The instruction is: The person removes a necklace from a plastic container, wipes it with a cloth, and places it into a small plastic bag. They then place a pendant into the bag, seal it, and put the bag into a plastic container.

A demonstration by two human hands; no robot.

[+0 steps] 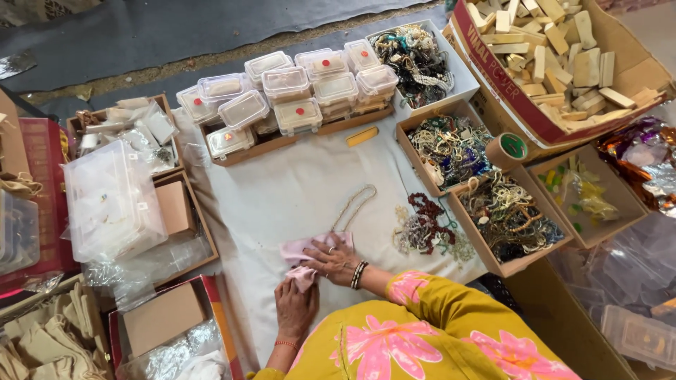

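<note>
On the white cloth (282,190), near its lower edge, the right hand (332,259) presses flat, fingers spread, on a pink cloth (299,250). The left hand (296,304) pinches that cloth's lower corner. A beaded chain (354,204) runs out from under it toward the clear lidded boxes (296,95).

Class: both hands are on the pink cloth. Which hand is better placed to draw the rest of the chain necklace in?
Probably the right hand: it presses the pink cloth where the chain necklace emerges. The left hand grips the cloth's near corner, farther from the chain.
</note>
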